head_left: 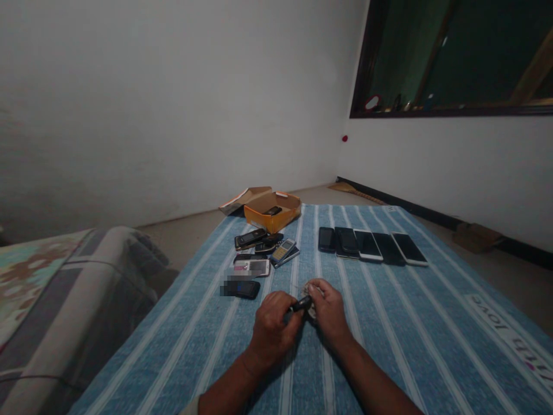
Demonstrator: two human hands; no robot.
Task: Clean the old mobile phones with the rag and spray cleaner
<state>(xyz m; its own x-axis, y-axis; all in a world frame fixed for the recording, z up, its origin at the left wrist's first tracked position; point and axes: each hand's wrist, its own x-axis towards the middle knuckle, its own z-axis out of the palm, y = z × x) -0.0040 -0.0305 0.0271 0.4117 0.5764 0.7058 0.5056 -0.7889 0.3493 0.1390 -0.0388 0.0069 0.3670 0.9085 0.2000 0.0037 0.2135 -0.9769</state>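
Note:
My left hand is closed around one end of a small black object with a rounded tip. It may be a phone seen edge-on, but I cannot tell. My right hand is closed on a pale, crumpled, cloth-like piece, its thumb close by the black object's tip. Both hands are together, low over the striped blue cover. Beyond my left hand lies a dark phone. Past it are a white phone and a loose pile with a silver keypad phone.
An open orange box stands at the far edge, a dark phone inside. Several phones lie in a row at the right, including a white-framed one. A draped seat is at the left; walls rise behind.

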